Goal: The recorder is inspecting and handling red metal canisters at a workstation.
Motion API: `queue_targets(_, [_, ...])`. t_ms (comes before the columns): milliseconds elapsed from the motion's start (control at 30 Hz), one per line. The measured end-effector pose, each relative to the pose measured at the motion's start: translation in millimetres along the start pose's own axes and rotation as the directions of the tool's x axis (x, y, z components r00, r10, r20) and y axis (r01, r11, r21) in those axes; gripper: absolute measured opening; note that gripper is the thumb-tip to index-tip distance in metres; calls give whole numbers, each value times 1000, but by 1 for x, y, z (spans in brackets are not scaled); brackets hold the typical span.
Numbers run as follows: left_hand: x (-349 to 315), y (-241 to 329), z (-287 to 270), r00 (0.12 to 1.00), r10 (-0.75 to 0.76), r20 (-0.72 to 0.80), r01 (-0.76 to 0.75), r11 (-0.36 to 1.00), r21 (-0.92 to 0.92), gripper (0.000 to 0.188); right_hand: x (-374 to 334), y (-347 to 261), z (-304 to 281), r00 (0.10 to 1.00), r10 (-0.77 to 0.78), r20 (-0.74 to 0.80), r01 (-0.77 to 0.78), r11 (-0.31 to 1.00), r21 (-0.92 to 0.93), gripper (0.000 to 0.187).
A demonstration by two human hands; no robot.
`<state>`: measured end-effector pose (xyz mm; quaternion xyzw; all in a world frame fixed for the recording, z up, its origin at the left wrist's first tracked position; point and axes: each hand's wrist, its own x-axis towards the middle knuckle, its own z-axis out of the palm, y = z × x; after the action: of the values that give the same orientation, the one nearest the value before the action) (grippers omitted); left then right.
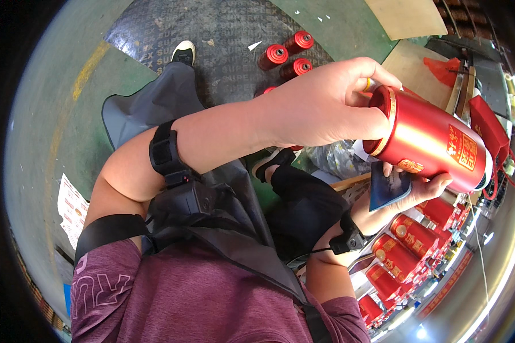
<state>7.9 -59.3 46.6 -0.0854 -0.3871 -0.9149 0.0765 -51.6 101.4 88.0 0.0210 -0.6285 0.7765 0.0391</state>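
One red metallic canister (422, 136) at three o'clock, clasped at its gold-ringed end between thumb and fingers of the left hand (333, 107), cradled underneath by the right hand (416, 193), thumb pressed along its side, other fingertips mostly hidden. Seemingly a blue cloth (386, 191) against that palm. Probably mid-wiping or checking; for turning, a looser grip needed. Crowded near four o'clock by red-and-gold containers (396, 257); roomier toward ten, over green floor (63, 143).

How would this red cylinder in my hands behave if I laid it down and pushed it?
The red cylinder would probably roll, given its round wall. Its glossy surface may feel slippery. It's likely stiff, since no dent shows near the left hand or right hand.
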Motion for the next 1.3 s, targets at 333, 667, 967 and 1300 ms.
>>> queue_targets(333, [5,-5,1,1000,-8,-3,8,999,36,49,-2,-6,3,993,62,-98,-66,997,-41,65])
queue_targets(667, [5,-10,0,999,36,9,-36,999,-14,52,-1,-7,2,996,60,-63,-59,998,10,67])
queue_targets(967, [5,-10,0,1000,28,-6,-28,999,22,55,-1,-7,-3,997,61,-51,-64,996,-60,67])
queue_targets(1300, [4,-6,0,1000,-3,9,3,1000,17,56,-8,-9,13,995,18,-102,-32,991,-132,67])
